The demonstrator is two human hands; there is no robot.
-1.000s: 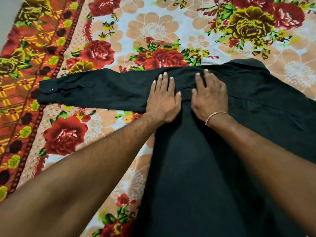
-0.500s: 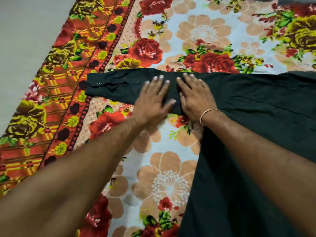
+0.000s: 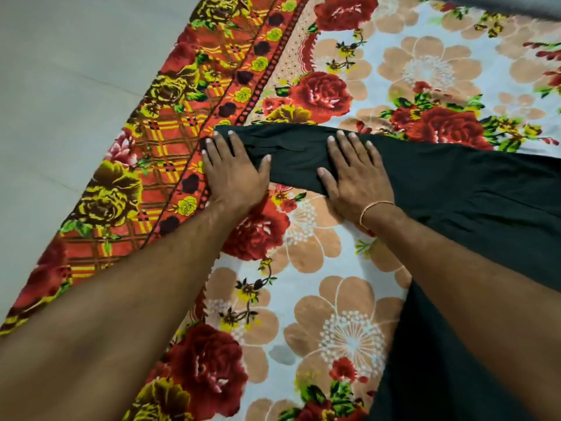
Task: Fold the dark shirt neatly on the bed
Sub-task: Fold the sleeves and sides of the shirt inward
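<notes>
The left hand (image 3: 233,174) lies flat, fingers straight and spread, pressing the cuff end of the sleeve (image 3: 291,156) at the floral bedspread's (image 3: 343,299) orange border. At its three o'clock the right hand (image 3: 353,174), likewise flat and gripping nothing, presses the sleeve further in. The dark shirt (image 3: 470,208) spreads from there toward three and five o'clock. The step looks like smoothing the sleeve flat; next, probably, pinching the cuff and folding the sleeve across the body.
</notes>
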